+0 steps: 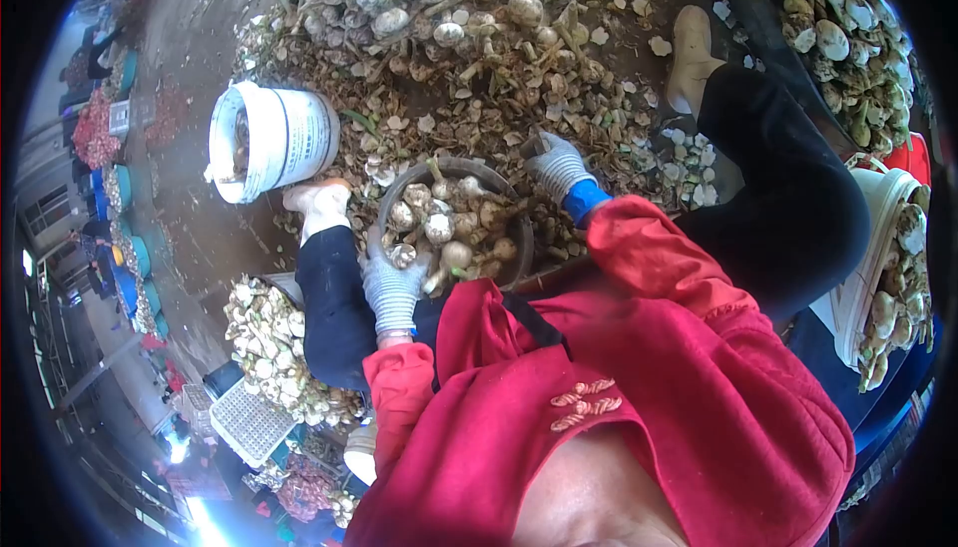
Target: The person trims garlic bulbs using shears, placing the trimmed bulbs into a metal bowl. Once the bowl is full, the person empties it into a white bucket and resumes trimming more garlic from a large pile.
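Note:
A dark round bowl (pixel 526 248) holding several garlic bulbs (pixel 438 228) sits between my legs. My left hand (pixel 391 282), in a striped grey-white glove, is at the bowl's near left rim, its fingers closed around a garlic bulb (pixel 401 256). Right of the bowl's far edge, my right hand (pixel 559 168), also gloved with a blue cuff, is closed over the litter of skins. A small dark thing (pixel 533 146) shows at its fingertips, too unclear to name.
A white bucket (pixel 304 138) lies tilted beyond my left foot. Garlic heaps (pixel 429 23) lie ahead, with more (pixel 269 347) at left and at the right edge (pixel 838 38). A white container (pixel 863 277) stands at right, a white crate (pixel 254 425) at lower left. People are far left.

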Demonstrator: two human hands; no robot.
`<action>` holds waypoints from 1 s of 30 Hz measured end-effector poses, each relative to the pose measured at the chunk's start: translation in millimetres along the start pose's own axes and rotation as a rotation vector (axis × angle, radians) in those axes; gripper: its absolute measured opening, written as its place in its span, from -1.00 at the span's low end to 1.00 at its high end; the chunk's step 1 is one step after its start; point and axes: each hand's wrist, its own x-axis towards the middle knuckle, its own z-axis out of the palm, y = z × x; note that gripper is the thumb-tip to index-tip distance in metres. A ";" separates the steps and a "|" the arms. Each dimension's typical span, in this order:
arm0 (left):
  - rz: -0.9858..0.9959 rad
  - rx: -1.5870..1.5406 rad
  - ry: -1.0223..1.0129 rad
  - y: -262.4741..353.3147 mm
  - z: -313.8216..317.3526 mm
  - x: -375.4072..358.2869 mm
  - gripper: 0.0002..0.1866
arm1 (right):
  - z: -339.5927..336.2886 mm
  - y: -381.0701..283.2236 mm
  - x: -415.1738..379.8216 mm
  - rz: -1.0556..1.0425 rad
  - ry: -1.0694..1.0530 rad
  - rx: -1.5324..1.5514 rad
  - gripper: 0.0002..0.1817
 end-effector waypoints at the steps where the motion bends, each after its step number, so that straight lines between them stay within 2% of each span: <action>1: 0.064 0.043 0.071 24.0 -2.6 13.9 -0.26 | 2.4 -9.4 -0.9 0.020 0.021 0.035 -0.71; 3: 0.160 -0.576 0.088 33.1 31.8 74.4 -0.38 | 5.4 -20.7 -3.5 0.025 0.064 -0.006 -0.74; 4: 0.001 -0.686 -0.010 71.7 24.8 94.0 -0.50 | 9.2 -12.7 1.5 0.011 0.079 0.054 -0.77; 5: 0.036 -0.809 0.051 93.9 43.5 125.0 -0.52 | 14.0 -3.1 7.5 -0.004 0.096 0.113 -0.80; 6: 0.334 -0.640 0.207 114.3 59.6 157.9 -0.54 | 16.5 -2.1 9.6 -0.013 0.102 0.096 -0.81; 7: 0.515 -0.268 0.289 149.9 49.4 175.7 -0.52 | 17.4 -1.7 9.4 -0.048 0.113 0.127 -0.82; 8: 0.571 -0.156 0.354 176.0 55.1 195.9 -0.48 | 13.0 -18.7 2.2 0.015 0.086 0.154 -0.80; 9: 0.575 0.016 0.341 194.1 61.8 217.1 -0.41 | 8.1 -37.0 -4.8 0.076 0.059 0.183 -0.77; 11: 0.499 0.183 0.095 218.2 69.9 251.7 -0.44 | 7.4 -41.1 -2.4 0.086 0.056 0.164 -0.75; 14: 0.463 0.077 -0.056 211.6 82.5 273.5 -0.47 | 6.7 -37.5 5.0 0.229 0.002 0.284 -0.73; 15: 0.542 0.045 -0.068 208.5 80.9 269.5 -0.54 | 6.3 -35.9 7.0 0.259 -0.021 0.324 -0.73; 17: 0.537 -0.609 -0.177 177.0 89.8 245.5 -0.57 | 7.0 -37.0 6.1 0.248 0.010 0.292 -0.74; 19: 0.173 -1.199 -0.432 162.0 62.5 192.8 -0.54 | 10.1 -32.5 4.8 0.255 0.025 0.336 -0.76; 21: 0.126 -1.366 -0.330 134.5 50.1 143.9 -0.54 | 10.9 -33.0 3.4 0.224 0.022 0.330 -0.76; 23: -0.005 -1.476 -0.282 100.4 45.7 108.4 -0.51 | 11.4 -33.8 0.4 0.168 0.000 0.282 -0.76; 24: 0.082 -1.647 -0.282 91.1 46.3 95.1 -0.52 | 12.0 -39.5 -3.6 0.142 -0.029 0.282 -0.68; 25: -0.003 -1.772 -0.297 90.8 37.1 79.0 -0.59 | 13.4 -40.3 -7.0 0.124 -0.040 0.247 -0.69; 27: -0.048 -2.043 -0.376 90.8 23.1 53.7 -0.72 | 17.5 -41.5 -15.8 -0.040 -0.094 0.155 -0.73; 28: -0.137 -2.086 -0.349 69.6 31.9 47.5 -0.72 | 19.4 -46.5 -25.2 -0.061 -0.148 0.146 -0.75; 29: -0.248 -2.129 -0.417 35.9 46.0 42.8 -0.64 | 20.5 -50.2 -31.6 -0.086 -0.197 0.137 -0.77; 30: -0.045 -1.581 -0.266 15.6 50.2 30.6 -0.62 | 25.8 -44.3 -32.1 -0.225 -0.223 -0.028 -0.79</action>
